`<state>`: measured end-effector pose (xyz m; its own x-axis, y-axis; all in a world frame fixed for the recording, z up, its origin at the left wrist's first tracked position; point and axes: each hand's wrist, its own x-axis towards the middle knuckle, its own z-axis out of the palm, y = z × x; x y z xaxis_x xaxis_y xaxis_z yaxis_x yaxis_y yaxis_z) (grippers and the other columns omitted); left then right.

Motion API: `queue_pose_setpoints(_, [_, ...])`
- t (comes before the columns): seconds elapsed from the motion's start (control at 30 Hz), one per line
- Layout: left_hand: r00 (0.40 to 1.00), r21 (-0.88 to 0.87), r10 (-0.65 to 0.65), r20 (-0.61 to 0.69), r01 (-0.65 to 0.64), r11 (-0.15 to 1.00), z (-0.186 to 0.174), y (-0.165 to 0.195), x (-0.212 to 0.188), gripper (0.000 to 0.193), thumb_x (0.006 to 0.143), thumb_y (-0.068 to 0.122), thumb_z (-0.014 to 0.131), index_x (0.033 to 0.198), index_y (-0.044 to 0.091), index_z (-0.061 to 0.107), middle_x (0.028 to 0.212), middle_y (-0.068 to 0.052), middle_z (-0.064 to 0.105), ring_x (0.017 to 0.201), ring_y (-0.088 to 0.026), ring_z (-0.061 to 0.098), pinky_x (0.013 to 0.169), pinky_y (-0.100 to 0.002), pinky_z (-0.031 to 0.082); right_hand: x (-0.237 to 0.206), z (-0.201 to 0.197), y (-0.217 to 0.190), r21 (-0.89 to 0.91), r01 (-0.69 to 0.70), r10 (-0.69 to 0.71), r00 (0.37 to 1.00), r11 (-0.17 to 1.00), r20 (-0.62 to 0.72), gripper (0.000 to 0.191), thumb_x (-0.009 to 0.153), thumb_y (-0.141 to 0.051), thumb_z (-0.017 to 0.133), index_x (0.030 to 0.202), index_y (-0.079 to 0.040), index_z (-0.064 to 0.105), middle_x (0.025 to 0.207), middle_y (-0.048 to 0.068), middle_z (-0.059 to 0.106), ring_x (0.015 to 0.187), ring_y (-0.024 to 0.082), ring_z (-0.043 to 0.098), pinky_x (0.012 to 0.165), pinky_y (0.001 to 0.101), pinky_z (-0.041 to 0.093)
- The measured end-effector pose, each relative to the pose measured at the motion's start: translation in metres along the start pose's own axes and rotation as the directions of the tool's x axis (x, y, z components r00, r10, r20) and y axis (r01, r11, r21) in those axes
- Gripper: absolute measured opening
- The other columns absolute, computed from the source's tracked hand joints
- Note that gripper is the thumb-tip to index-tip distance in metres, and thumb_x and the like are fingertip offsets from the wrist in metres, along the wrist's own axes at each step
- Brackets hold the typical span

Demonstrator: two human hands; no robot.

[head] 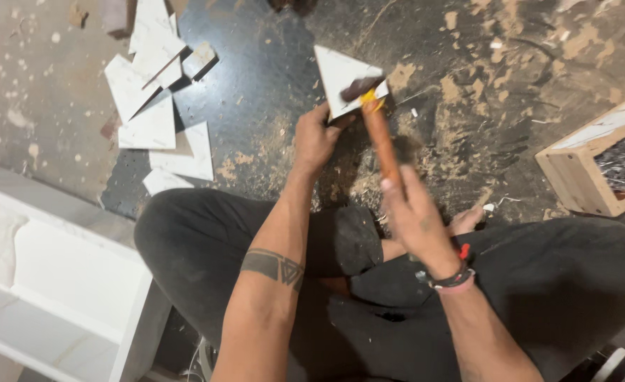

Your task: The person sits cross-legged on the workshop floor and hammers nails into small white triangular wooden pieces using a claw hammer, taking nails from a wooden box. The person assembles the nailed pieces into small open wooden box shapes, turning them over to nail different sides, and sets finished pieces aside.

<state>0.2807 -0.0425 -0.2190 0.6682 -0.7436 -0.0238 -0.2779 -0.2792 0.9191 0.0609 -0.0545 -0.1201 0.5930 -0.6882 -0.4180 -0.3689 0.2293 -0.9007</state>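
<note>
White triangular board [337, 74] held by left hand [316, 138]; right hand [415, 216] grips wooden-handled hammer [377, 127].

One hammer [382, 138] and one white triangle [341, 78] at my fingers; about six white offcuts [153, 106] to their left; one wooden box [595, 170] to their right.

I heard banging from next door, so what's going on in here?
A person sits cross-legged on a dusty floor. Their left hand steadies a white triangular board against the floor, while their right hand grips a hammer whose head is at the board's edge. More white offcuts lie to the left, and a wooden box of nails sits to the right.
</note>
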Motion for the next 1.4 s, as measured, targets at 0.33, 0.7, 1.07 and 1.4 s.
queue_pose_setpoints(0.33, [1.0, 0.001, 0.0, 0.001, 0.0, 1.0, -0.001, -0.002, -0.002, 0.033, 0.085, 0.026, 0.08, 0.113, 0.009, 0.075, 0.098, -0.017, 0.078, 0.09, -0.032, 0.077, 0.079, -0.038, 0.056, 0.001, 0.012, 0.018, -0.194, 0.062, -0.072, 0.996, 0.979, -0.044, 0.021, 0.109, -0.029, 0.049, 0.111, -0.008, 0.051, 0.069, -0.001, 0.051, 0.051, 0.004, 0.048, 0.043, 0.0206, 0.039])
queue_pose_setpoints(0.7, [0.997, -0.005, 0.061, -0.037, -0.061, 0.998, 0.003, -0.005, -0.005, 0.035, 0.084, 0.022, 0.079, 0.116, 0.01, 0.074, 0.1, -0.016, 0.078, 0.091, -0.03, 0.077, 0.079, -0.039, 0.056, -0.001, 0.019, 0.014, -0.244, 0.216, -0.242, 0.967, 0.945, -0.082, 0.02, 0.108, -0.027, 0.051, 0.113, -0.007, 0.05, 0.071, -0.005, 0.052, 0.058, 0.003, 0.05, 0.051, 0.0206, 0.039])
queue_pose_setpoints(1.07, [0.999, 0.07, 0.026, -0.035, -0.024, 0.997, 0.002, -0.004, -0.008, 0.035, 0.084, 0.019, 0.078, 0.118, 0.01, 0.076, 0.1, -0.018, 0.077, 0.094, -0.035, 0.074, 0.079, -0.042, 0.056, -0.001, 0.015, 0.013, -0.308, 0.162, -0.207, 0.971, 0.938, -0.12, 0.023, 0.105, -0.028, 0.052, 0.11, -0.006, 0.058, 0.066, 0.003, 0.058, 0.058, 0.014, 0.058, 0.053, 0.032, 0.045])
queue_pose_setpoints(1.4, [1.0, 0.0, -0.019, 0.005, 0.019, 1.0, 0.002, -0.003, -0.005, 0.028, 0.086, 0.019, 0.08, 0.112, 0.009, 0.076, 0.097, -0.014, 0.08, 0.09, -0.028, 0.078, 0.079, -0.037, 0.056, 0.002, 0.016, 0.029, -0.218, 0.186, -0.211, 0.972, 0.958, -0.098, 0.024, 0.107, -0.029, 0.051, 0.108, -0.005, 0.054, 0.067, 0.002, 0.056, 0.056, 0.012, 0.055, 0.051, 0.0301, 0.043])
